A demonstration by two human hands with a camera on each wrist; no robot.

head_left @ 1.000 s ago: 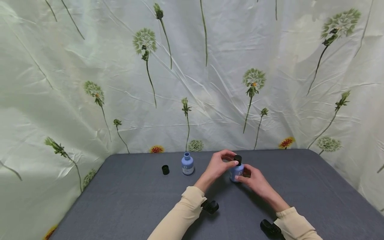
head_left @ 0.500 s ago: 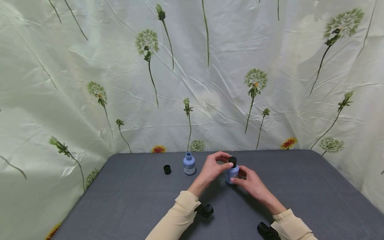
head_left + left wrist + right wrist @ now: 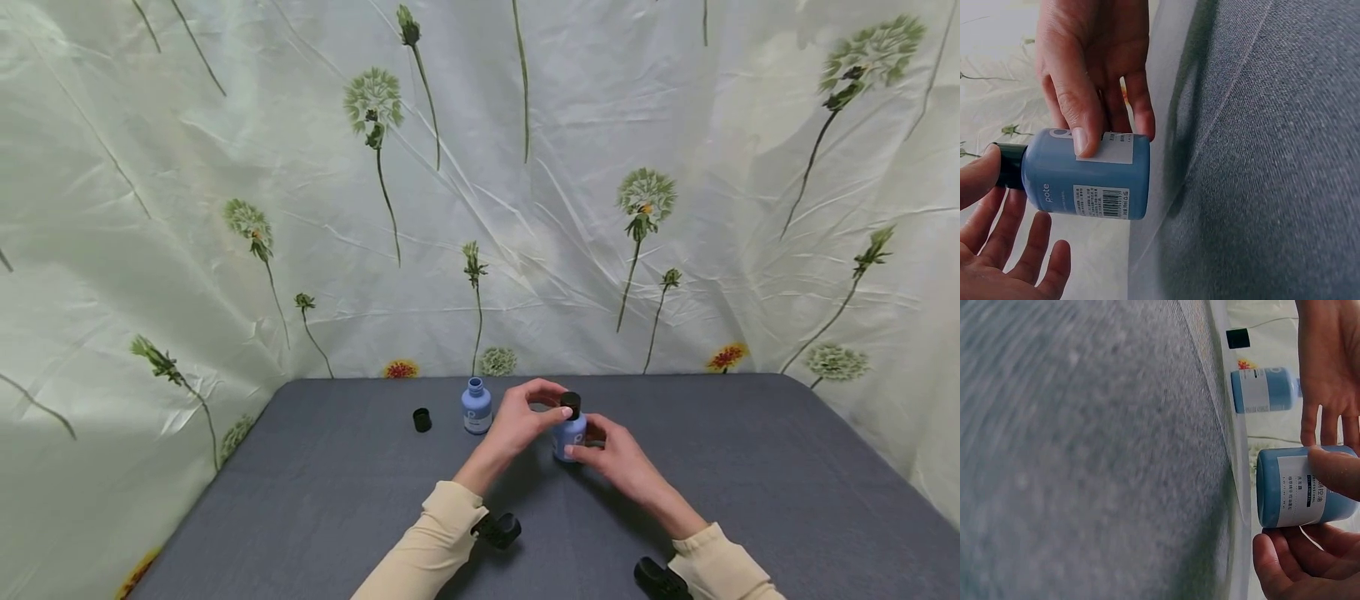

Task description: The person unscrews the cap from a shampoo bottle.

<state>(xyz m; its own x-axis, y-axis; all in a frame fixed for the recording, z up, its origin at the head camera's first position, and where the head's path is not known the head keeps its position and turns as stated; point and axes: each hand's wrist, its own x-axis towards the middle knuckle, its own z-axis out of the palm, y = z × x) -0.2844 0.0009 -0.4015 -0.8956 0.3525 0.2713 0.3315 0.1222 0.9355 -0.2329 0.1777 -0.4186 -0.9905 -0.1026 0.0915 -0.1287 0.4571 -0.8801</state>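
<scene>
Right hand: I see my right hand point(image 3: 617, 454) wrapped around the body of the capped blue bottle point(image 3: 570, 435), thumb on the white label and fingers curled behind it, as the left wrist view point(image 3: 1088, 75) shows plainly.
Left hand: my left hand point(image 3: 521, 417) is at the top of that bottle, fingertips pinching the black cap point(image 3: 571, 402); in the left wrist view a fingertip point(image 3: 975, 175) lies on the cap point(image 3: 1010, 165) while the other fingers are loosely spread below it.
Capped blue bottle: it stands upright on the grey table point(image 3: 337, 500), about mid-width and toward the far half, between my two hands. I can read a barcode and small print on its side point(image 3: 1094, 181), and the right wrist view shows its base end with the label point(image 3: 1300, 487).
Open blue bottle: a second blue bottle point(image 3: 476, 407), without a cap, stands upright just left of my left hand, near the far edge; the right wrist view catches it too point(image 3: 1266, 389).
Loose cap: a small black cap point(image 3: 422, 419) sits on the table left of the open bottle, near it but apart.
Sleeves: both forearms wear cream sleeves point(image 3: 431, 546), each with a black wrist camera mount point(image 3: 498, 528).
Backdrop: a pale cloth printed with dandelions point(image 3: 480, 167) hangs behind and to both sides of the table.
</scene>
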